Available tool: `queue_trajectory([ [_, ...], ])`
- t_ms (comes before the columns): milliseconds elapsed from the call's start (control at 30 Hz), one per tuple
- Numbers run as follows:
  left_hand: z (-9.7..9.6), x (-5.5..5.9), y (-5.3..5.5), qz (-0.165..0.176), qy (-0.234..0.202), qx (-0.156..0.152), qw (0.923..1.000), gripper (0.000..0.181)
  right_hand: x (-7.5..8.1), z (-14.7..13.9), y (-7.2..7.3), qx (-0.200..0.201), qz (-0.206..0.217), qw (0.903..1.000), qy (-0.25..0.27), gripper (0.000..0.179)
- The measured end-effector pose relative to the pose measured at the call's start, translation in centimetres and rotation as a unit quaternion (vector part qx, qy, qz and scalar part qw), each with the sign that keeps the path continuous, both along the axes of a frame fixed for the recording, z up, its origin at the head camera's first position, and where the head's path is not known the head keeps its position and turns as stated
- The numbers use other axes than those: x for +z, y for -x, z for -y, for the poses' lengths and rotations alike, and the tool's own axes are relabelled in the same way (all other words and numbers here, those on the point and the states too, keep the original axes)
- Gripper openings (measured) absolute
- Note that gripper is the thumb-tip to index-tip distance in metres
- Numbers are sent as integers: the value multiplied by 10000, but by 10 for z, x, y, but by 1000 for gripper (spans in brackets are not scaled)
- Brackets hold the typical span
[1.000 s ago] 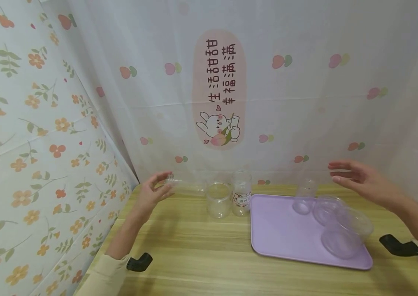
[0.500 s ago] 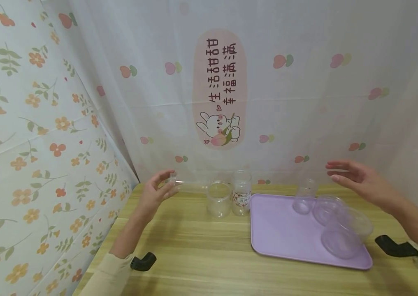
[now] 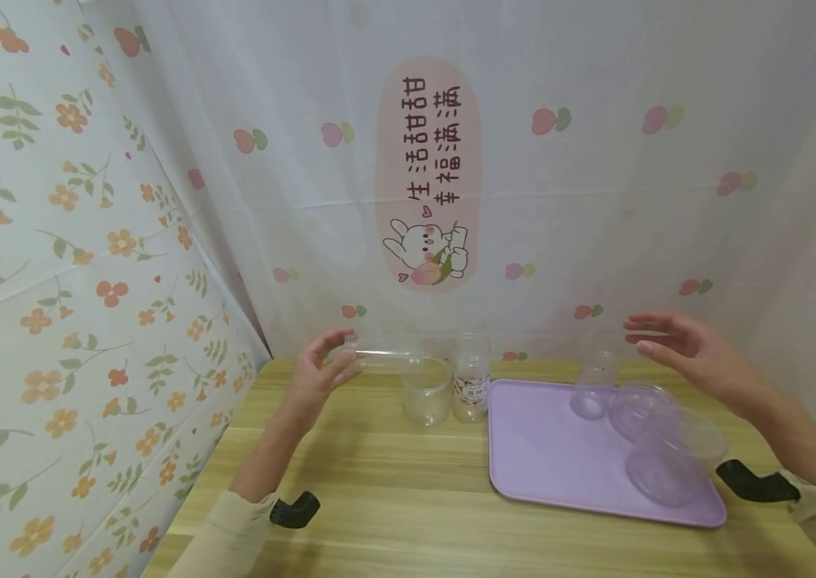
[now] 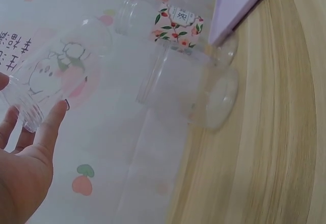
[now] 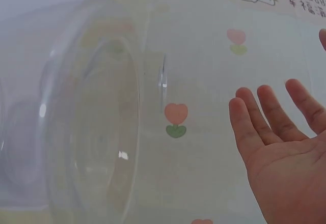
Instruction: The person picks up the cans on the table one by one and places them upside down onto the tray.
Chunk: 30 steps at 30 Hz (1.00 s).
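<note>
eluding right wrist view, left hand grips a bottle; right hand loosely spread

The surface spread across the lower middle of the head view, light yellowish brown with darker wood-grain streaks running from side to side. Near its far edge, at the middle of the frame, a wide clear jar stood upright. Just to its right stood a taller clear bottle with a floral label. Just beside that, a pale purple tray with rounded corners and a raised rim lay flat toward the lower right.
</note>
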State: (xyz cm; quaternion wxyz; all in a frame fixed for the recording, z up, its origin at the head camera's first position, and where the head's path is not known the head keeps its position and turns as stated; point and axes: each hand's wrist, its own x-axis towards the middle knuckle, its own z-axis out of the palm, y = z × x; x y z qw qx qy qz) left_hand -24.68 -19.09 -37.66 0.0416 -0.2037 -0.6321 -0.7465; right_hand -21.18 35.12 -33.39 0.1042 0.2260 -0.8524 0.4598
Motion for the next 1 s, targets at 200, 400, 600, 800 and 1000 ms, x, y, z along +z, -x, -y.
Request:
queue_trajectory([
  [200,-10,2,0,111,-157,54,9998,47,0,3,0,-75,72,9999,16,43],
  [400,-17,1,0,49,-324,13,9995,45,3,10,1,-172,94,9998,10,42],
  [600,-26,4,1,43,-537,-83,9985,42,4,17,3,57,52,9998,188,41],
  [800,-31,6,1,-9,-602,-228,9979,42,5,23,4,307,46,9988,379,41],
  [1000,-37,8,0,17,-573,-173,9982,42,7,31,5,453,31,9976,525,43],
])
